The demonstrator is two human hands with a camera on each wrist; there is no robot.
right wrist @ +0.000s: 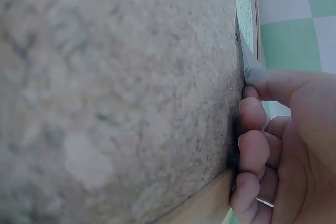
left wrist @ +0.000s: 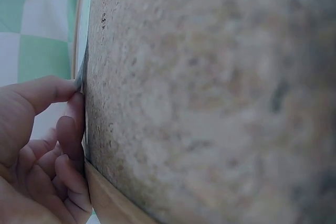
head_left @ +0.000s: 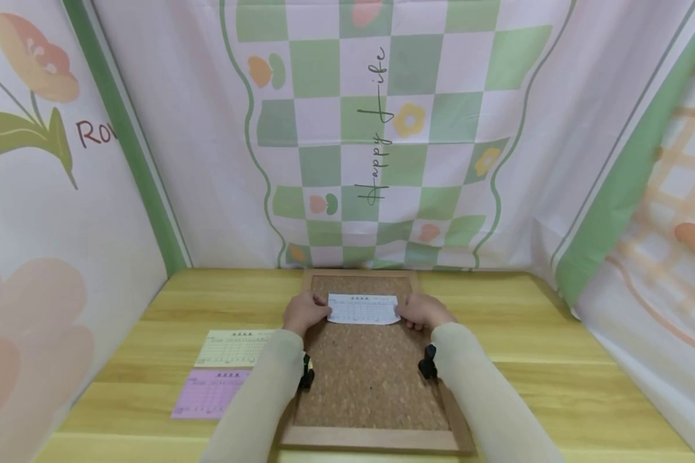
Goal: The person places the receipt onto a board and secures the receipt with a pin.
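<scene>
Cream sleeves (head_left: 259, 400), white printed slip (head_left: 363, 309)

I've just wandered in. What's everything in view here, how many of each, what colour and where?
White slip: one, white, over the board's far part, between both hands
Yellow slip: one, pale yellow, on the table left of the board
Purple slip: one, purple, just nearer than the yellow one
Board: one, brown cork with a wooden frame, mid-table
Table: one, yellowish wood, under it all
Cloth: count unclear, mostly white with green checks, at the back and sides
Wrist devices: two, black, one per wrist
Sleeves: two, cream, on the forearms
Left hand: one, bare, pinching the white slip's left end
Right hand: one, bare, pinching its right end
</scene>
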